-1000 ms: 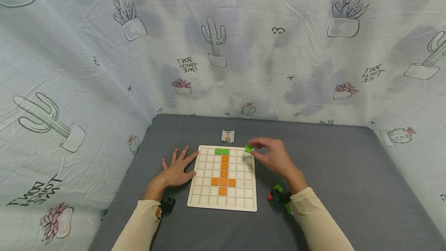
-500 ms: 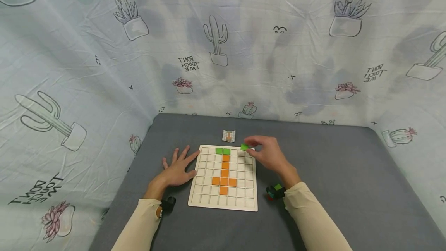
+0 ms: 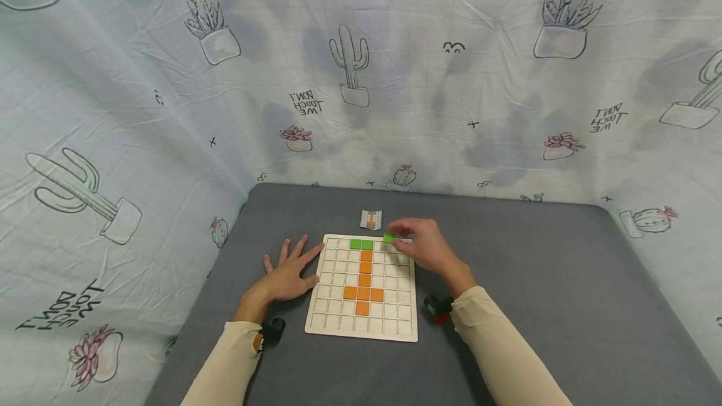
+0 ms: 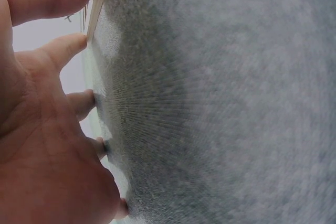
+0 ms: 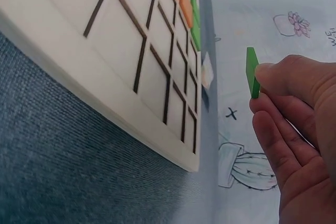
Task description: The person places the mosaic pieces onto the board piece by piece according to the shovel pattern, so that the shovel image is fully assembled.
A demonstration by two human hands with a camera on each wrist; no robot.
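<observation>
A pale grid board (image 3: 331, 323) lies on the table, with orange square tiles (image 3: 363, 294) forming a cross-like figure and two green tiles (image 3: 361, 244) side by side in its top row. My right hand (image 3: 424, 244) pinches a loose green tile (image 5: 252, 73) between thumb and fingers, above the board's top right part. In the right wrist view the tile is apart from the board. At the board's left edge rests my left hand (image 3: 286, 277), its fingers spread on the table; thumb and index finger touch the edge (image 4: 97, 11).
A small patterned card (image 3: 371, 220) lies behind the board. Something red (image 3: 442, 318) shows under my right wrist's camera, mostly hidden. The grey table (image 3: 553, 281) runs back to a hanging printed sheet (image 3: 417, 80).
My right hand has moved left along the board's top edge with the green tile, toward the two placed green tiles. The left hand stays where it was.
</observation>
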